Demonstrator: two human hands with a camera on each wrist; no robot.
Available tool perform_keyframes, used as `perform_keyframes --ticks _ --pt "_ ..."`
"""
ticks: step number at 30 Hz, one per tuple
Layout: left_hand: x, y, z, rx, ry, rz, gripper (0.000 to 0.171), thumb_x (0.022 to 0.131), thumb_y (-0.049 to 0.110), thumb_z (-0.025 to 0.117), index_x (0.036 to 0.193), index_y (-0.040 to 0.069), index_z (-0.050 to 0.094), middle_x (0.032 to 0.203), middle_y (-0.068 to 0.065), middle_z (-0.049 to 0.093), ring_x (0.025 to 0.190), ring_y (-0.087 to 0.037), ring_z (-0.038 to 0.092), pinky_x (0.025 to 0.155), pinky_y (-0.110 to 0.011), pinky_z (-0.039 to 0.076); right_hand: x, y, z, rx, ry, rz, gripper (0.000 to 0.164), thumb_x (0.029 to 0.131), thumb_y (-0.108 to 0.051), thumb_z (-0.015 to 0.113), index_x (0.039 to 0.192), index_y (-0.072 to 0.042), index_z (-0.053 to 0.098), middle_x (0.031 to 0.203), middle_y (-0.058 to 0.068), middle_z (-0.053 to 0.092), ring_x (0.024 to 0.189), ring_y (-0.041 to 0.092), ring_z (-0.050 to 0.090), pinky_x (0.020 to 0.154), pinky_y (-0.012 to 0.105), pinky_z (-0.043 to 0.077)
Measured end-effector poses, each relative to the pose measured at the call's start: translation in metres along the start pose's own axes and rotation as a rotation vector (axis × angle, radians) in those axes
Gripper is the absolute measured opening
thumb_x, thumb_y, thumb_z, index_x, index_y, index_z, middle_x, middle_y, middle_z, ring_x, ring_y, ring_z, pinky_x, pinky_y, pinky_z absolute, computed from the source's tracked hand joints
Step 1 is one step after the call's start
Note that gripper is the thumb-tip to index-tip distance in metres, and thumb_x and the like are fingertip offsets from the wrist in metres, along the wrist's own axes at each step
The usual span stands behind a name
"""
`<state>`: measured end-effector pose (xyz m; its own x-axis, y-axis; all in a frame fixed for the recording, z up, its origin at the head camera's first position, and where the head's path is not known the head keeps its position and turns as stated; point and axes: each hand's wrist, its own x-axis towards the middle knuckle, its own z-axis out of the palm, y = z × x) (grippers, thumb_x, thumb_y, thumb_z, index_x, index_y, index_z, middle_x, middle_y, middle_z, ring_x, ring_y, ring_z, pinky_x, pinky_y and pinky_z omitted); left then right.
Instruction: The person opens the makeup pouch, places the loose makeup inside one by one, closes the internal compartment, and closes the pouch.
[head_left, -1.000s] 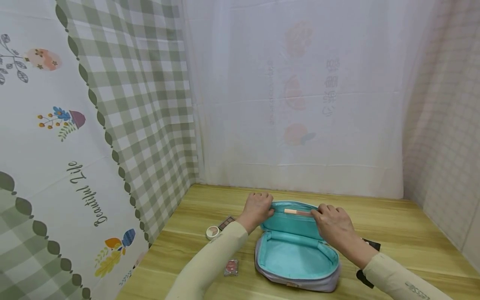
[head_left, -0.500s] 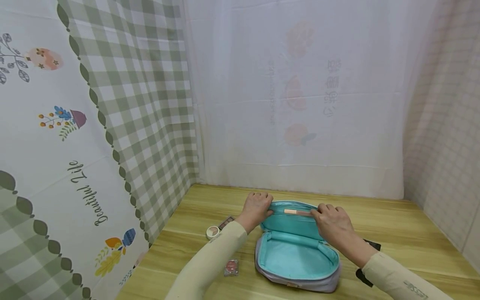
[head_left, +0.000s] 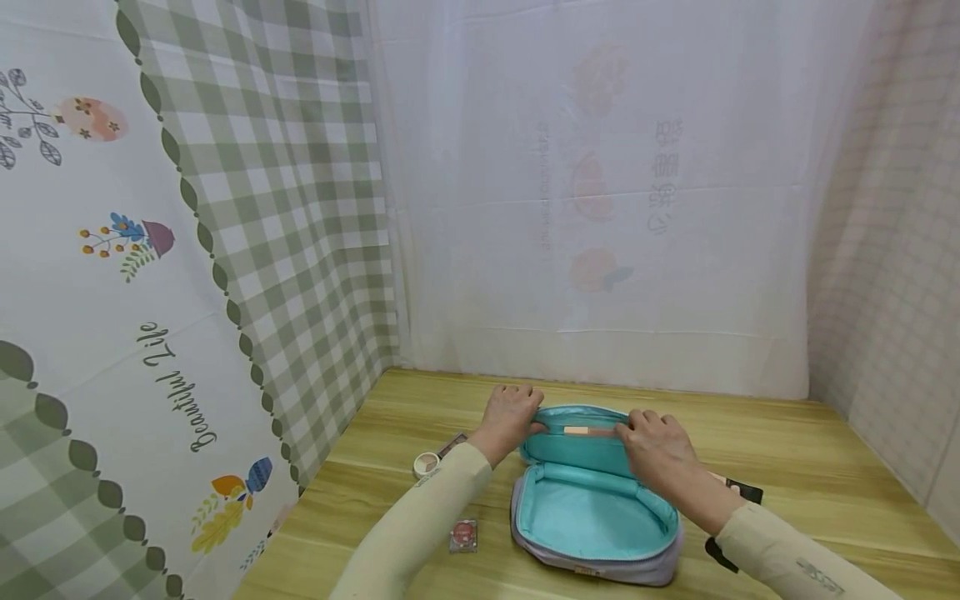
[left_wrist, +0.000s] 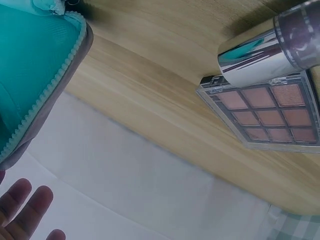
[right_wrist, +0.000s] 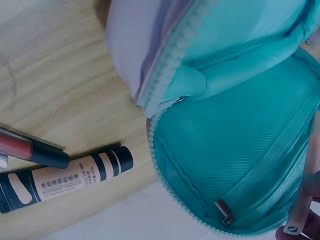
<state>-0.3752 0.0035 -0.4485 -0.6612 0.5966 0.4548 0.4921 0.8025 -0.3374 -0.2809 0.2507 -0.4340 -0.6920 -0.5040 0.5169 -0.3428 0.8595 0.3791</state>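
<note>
A lilac cosmetic bag [head_left: 600,570] with a turquoise lining stands unzipped on the table, its lid [head_left: 573,455] raised at the back. My left hand [head_left: 510,418] grips the lid's left edge, thumb on the inner side; in the left wrist view several fingertips [left_wrist: 37,205] show past the lid's edge. In my right hand [head_left: 662,450], at the lid's right side, is a slim pinkish tube [right_wrist: 301,202] with a pale peach end [head_left: 576,431]. It lies level across the lid's mesh pocket [right_wrist: 240,135]. Whether it is partly inside the pocket, I cannot tell.
Left of the bag are a boxed blush [head_left: 463,535], a round three-colour compact [head_left: 426,464] and an eyeshadow palette [left_wrist: 260,107]. To the right lie a black-and-peach tube [right_wrist: 65,181] and a black-capped lip gloss [right_wrist: 30,149]. A white curtain [head_left: 600,250] hangs behind the table.
Over the last half second both hands have shifted slightly left. The slim tube has moved a little left and down. The lid's top edge sits slightly lower.
</note>
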Motion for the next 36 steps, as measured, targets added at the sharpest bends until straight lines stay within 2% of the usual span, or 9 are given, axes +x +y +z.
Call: perform_keyframes --ticks 6,11,16,24,30,36 --pt "0.0 -0.002 0.001 0.007 -0.007 -0.005 0.051 0.076 0.066 0.071 0.103 0.023 0.064 0.09 0.008 0.062 0.076 -0.014 0.063 0.073 -0.032 0.051 0.007 -0.005 -0.003 -0.02 -0.023 -0.033 0.005 0.083 -0.004 0.072 0.087 -0.007 0.073 0.074 0.012 0.05 0.068 0.026 0.049 0.056 0.036 0.039" --pt "0.0 -0.003 -0.001 0.009 -0.025 -0.008 0.053 0.077 0.067 0.069 0.106 0.023 0.064 0.092 0.008 0.063 0.077 -0.014 0.064 0.074 -0.033 0.052 0.015 -0.01 -0.005 -0.057 -0.055 -0.083 0.006 0.084 -0.005 0.071 0.087 -0.009 0.073 0.077 0.012 0.052 0.071 0.026 0.049 0.061 0.038 0.04" --pt "-0.002 -0.005 0.001 -0.01 -0.013 0.001 0.051 0.077 0.066 0.069 0.104 0.023 0.063 0.091 0.008 0.062 0.075 -0.012 0.062 0.074 -0.032 0.051 0.02 -0.013 -0.005 -0.089 -0.089 -0.111 0.002 0.083 -0.008 0.073 0.083 -0.009 0.072 0.077 0.012 0.053 0.07 0.026 0.047 0.062 0.038 0.039" --pt "-0.007 -0.007 0.002 -0.095 -0.017 0.02 0.035 0.085 0.055 0.07 0.1 0.023 0.065 0.089 0.01 0.063 0.077 -0.006 0.062 0.078 -0.031 0.049 0.024 -0.018 -0.003 -0.143 -0.143 -0.132 0.007 0.085 -0.015 0.074 0.09 -0.01 0.074 0.083 0.012 0.058 0.075 0.027 0.05 0.064 0.038 0.041" --pt "-0.009 -0.008 0.003 -0.117 -0.023 0.028 0.025 0.095 0.042 0.066 0.112 0.024 0.069 0.1 0.008 0.069 0.088 -0.007 0.066 0.083 -0.032 0.051 0.026 -0.019 -0.002 -0.165 -0.162 -0.136 0.008 0.086 -0.017 0.075 0.089 -0.011 0.073 0.082 0.011 0.056 0.074 0.026 0.048 0.064 0.037 0.04" --pt "-0.012 -0.01 0.005 -0.14 -0.019 0.033 0.023 0.099 0.031 0.062 0.121 0.025 0.067 0.101 0.005 0.065 0.081 -0.009 0.063 0.072 -0.027 0.051 0.029 -0.018 0.001 -0.172 -0.148 -0.13 0.006 0.088 -0.017 0.074 0.086 -0.011 0.072 0.078 0.011 0.053 0.072 0.025 0.047 0.063 0.036 0.04"
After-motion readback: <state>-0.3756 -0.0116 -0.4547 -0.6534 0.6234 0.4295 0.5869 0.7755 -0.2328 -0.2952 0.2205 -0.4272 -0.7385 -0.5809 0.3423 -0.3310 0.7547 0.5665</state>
